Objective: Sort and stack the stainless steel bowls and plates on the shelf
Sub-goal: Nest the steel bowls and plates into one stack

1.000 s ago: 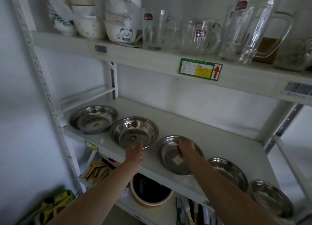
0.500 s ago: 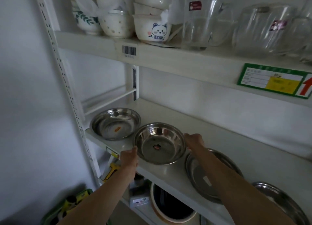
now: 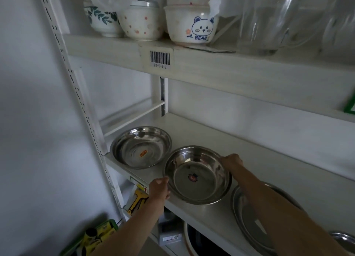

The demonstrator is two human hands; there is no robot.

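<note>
Steel bowl pinched at opposite rims by left hand and right hand (fingers curled); the matching bowl lies just left

Four steel dishes, three ceramic bowls.

Fingers of left hand and right hand hidden behind rim of bowl. Plate largely covered by right forearm, its near rim running out of frame at the bottom. Second bowl cut off at the lower right corner. Green label clipped by right edge, print unseen. Glass jug and ceramic bowls cropped at top. Pot on lower shelf mostly hidden below the board. Sticker inside bowl too small to read.
</note>
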